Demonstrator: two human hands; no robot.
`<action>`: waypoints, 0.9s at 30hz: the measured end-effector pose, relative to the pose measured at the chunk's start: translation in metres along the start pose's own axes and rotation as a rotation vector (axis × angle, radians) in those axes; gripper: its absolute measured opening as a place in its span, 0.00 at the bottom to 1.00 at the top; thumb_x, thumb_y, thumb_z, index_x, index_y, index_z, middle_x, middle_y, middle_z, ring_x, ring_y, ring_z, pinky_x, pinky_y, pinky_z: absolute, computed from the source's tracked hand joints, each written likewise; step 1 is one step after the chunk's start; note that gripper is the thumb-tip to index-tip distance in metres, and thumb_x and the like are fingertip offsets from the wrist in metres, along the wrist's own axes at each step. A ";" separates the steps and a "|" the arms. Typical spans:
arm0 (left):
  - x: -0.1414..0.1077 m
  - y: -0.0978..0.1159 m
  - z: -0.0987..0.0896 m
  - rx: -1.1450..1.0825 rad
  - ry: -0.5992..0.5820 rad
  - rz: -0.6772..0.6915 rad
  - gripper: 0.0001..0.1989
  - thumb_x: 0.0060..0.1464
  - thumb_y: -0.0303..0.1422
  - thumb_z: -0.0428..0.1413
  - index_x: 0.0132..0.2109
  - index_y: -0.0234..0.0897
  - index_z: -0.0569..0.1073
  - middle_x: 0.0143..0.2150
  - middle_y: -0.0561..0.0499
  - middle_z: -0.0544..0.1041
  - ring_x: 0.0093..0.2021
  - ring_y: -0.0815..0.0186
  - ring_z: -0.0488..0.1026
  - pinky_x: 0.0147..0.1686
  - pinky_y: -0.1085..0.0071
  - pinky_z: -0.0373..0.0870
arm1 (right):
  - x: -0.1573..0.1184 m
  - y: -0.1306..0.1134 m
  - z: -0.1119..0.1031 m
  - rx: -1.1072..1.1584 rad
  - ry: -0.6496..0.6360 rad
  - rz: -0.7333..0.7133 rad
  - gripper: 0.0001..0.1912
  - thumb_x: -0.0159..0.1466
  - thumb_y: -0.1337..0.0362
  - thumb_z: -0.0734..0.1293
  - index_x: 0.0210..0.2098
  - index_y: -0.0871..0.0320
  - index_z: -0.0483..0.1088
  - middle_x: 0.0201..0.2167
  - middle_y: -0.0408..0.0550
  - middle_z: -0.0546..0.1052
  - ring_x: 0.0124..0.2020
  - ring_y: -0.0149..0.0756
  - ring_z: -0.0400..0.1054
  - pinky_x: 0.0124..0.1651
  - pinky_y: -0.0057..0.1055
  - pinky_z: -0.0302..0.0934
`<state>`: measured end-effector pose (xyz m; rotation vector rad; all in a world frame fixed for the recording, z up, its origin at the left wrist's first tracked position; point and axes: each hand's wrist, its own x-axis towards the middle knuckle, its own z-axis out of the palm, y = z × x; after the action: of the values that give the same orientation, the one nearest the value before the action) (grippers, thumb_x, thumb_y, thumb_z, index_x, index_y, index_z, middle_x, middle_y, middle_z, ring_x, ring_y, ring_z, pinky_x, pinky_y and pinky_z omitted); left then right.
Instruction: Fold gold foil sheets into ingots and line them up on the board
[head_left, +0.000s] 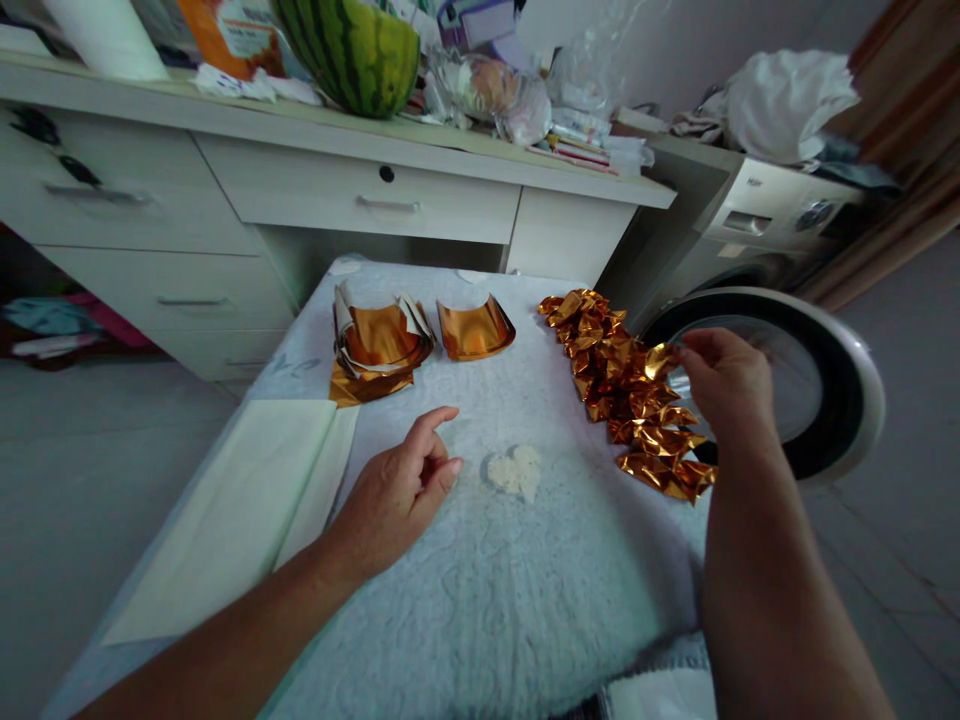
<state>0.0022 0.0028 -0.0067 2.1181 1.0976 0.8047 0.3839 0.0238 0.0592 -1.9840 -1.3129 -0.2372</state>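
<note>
My right hand [724, 375] pinches a folded gold foil piece [660, 361] at the right side of the pile of folded gold foil pieces [611, 375]. Nearer the middle, my left hand [409, 480] hovers over the cloth with thumb and index finger apart and nothing between them; its other fingers are curled. Beyond it, a curved stack of gold sheets with white backing [379, 338] lies at the back left. Beside that stack is a smaller curved gold stack [475, 330].
Pale sheets [225, 500] lie on the left of the cloth-covered table [480, 620]. A cluttered counter [315, 128] with a watermelon [356, 55] stands behind. At the right is a washing machine with its round door [862, 390] open.
</note>
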 end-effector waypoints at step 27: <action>-0.001 -0.003 0.003 0.047 -0.034 0.001 0.20 0.63 0.32 0.47 0.61 0.39 0.58 0.28 0.60 0.67 0.27 0.69 0.69 0.31 0.72 0.64 | -0.080 -0.127 0.045 0.058 -0.758 -0.674 0.07 0.63 0.70 0.67 0.41 0.60 0.73 0.42 0.53 0.75 0.45 0.41 0.68 0.51 0.37 0.61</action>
<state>0.0024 0.0027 -0.0114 2.1634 1.1076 0.7469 0.2281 0.0226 0.0452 -1.5517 -2.4195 0.2775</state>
